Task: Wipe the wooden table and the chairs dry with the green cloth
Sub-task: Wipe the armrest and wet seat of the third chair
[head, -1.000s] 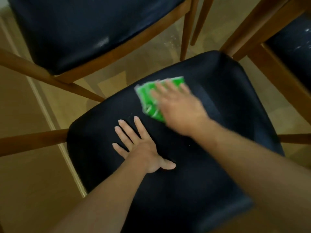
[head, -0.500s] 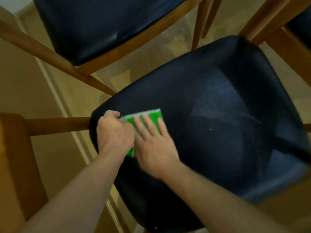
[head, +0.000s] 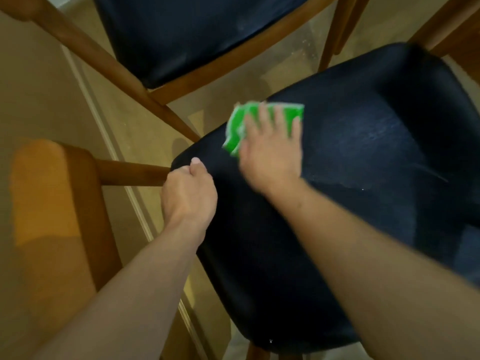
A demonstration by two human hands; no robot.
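Your right hand (head: pixel 270 154) is pressing flat, fingers straight, on one green cloth (head: pixel 249 123) atop the chair seat (head: pixel 363 178); your left hand (head: pixel 188 193) is gripping its edge. Two chairs are showing.

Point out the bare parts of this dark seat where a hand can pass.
The seat lies bare to the right of the green cloth, out to its right edge, and between the two forearms toward its near edge. The far left corner is crowded: the right hand presses the cloth flat there, and the left hand grips the edge.
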